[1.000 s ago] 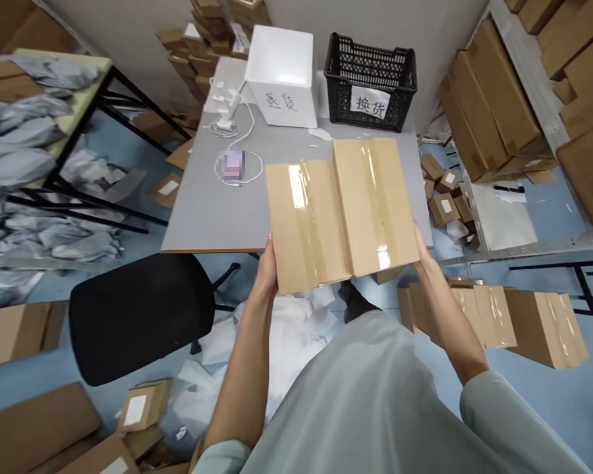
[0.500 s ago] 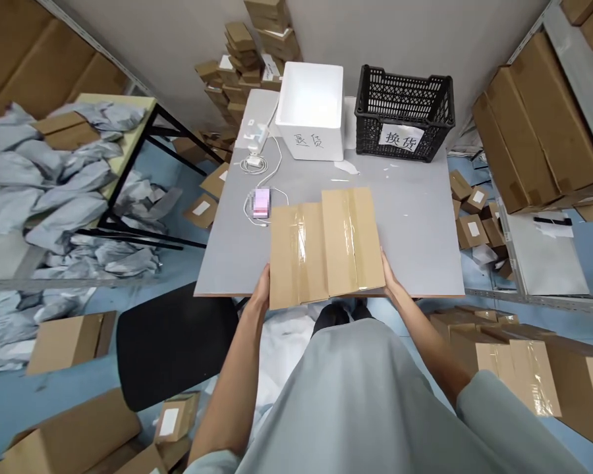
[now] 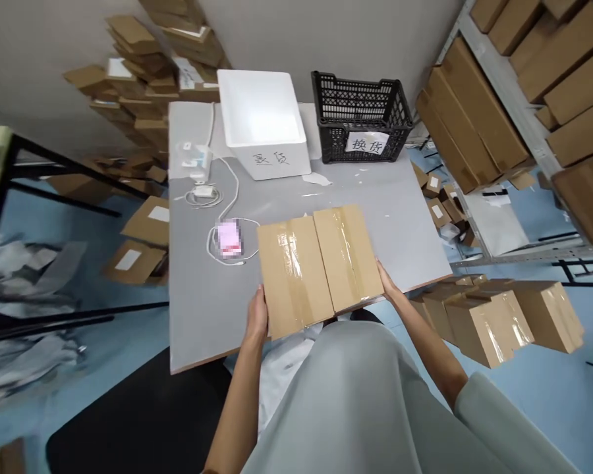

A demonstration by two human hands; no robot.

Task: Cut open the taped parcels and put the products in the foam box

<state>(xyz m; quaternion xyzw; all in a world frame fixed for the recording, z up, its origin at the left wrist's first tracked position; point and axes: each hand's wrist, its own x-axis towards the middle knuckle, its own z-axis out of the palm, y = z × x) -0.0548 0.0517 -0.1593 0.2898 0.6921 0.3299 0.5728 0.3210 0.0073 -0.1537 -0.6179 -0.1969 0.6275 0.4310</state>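
Note:
Two taped cardboard boxes sit side by side at the front edge of the grey table (image 3: 202,329), their tops turned up toward me. My left hand (image 3: 257,315) presses the outer side of the left cardboard box (image 3: 289,283), thumb up along its edge. Against the outer side of the right cardboard box (image 3: 348,260) is my right hand (image 3: 386,280), so the pair is held between my hands. The fingers of both hands are partly hidden by the boxes. A blurred-out pink item (image 3: 228,238) with a white cable lies left of the boxes.
A white foam bin (image 3: 277,161) and a black plastic crate (image 3: 366,141), both marked with writing, stand at the table's back. A power strip (image 3: 196,163) is at the left. Stacked cartons (image 3: 504,316) lie on the floor at right; a black chair (image 3: 143,415) is front left.
My view has swung to the right, bringing more of the right-hand shelf in and shifting the table leftward. The two boxes have turned slightly and stay between my hands.

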